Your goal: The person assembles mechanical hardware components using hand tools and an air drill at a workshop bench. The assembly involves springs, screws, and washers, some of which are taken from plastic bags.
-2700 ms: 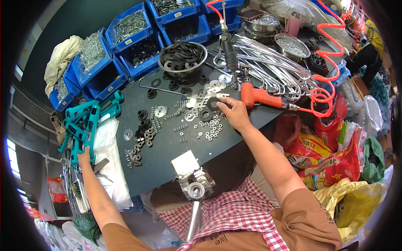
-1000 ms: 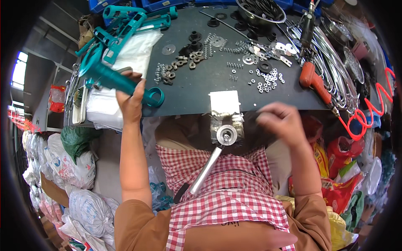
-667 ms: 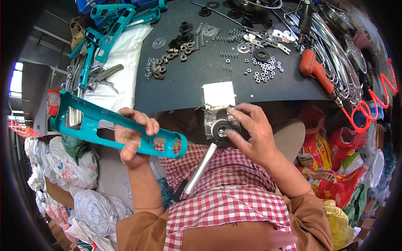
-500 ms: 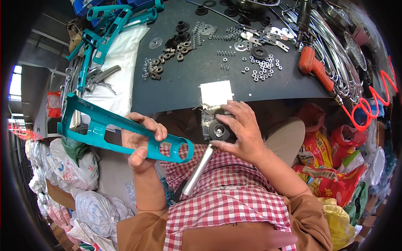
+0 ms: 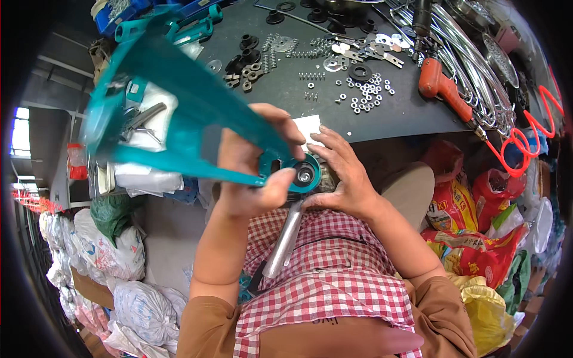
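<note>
My left hand [image 5: 253, 161] grips a teal frame [image 5: 209, 125] with long side rails and a ring-shaped end. The frame is tilted up toward the camera and its wide end is blurred. Its ring end sits over a black round part [image 5: 305, 174] with a metal centre, on a fixture at the table edge. Fingers and thumb of my right hand [image 5: 343, 173] curve around that part from the right; their exact contact is partly hidden. A shiny metal bar [image 5: 283, 241] slants down from the fixture toward my apron. Behind the fixture shows a white card [image 5: 308, 128].
Nuts [image 5: 370, 92], springs [image 5: 311, 76], washers and black caps lie on the dark table [image 5: 280, 113]. An orange power tool [image 5: 441, 86] with a coiled red hose [image 5: 516, 149] rests at right beside bent metal rods [image 5: 477, 77]. Bags [image 5: 137, 310] stand on both sides.
My left hand has moved right and up, bringing the teal frame's ring end over the black round part. The frame's wide end has risen toward the camera. My right hand has stayed nearly in place.
</note>
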{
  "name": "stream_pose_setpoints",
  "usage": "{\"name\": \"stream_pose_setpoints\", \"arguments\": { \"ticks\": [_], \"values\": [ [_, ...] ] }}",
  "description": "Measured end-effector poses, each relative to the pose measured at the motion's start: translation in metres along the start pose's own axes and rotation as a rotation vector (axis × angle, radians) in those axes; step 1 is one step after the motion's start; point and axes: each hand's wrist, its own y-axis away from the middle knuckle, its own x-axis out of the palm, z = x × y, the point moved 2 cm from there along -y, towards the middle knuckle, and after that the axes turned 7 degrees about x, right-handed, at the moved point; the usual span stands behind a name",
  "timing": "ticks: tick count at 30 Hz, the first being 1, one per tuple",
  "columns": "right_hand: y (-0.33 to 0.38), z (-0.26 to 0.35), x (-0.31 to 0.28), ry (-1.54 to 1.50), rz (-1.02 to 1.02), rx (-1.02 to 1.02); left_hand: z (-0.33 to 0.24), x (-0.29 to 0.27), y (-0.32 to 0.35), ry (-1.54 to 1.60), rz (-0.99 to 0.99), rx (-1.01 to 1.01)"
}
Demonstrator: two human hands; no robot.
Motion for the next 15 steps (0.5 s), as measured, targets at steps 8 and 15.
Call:
{"name": "stream_pose_setpoints", "arguments": {
  "ticks": [8,15],
  "values": [
    [0.003,-0.001,0.006,-0.024,-0.201,-0.066,0.015,0.007,-0.001,-0.006,0.095,-0.019],
    [0.004,0.0,0.006,-0.034,-0.196,-0.074,0.048,0.004,0.076,-0.567,0.055,-0.108]
  ]
}}
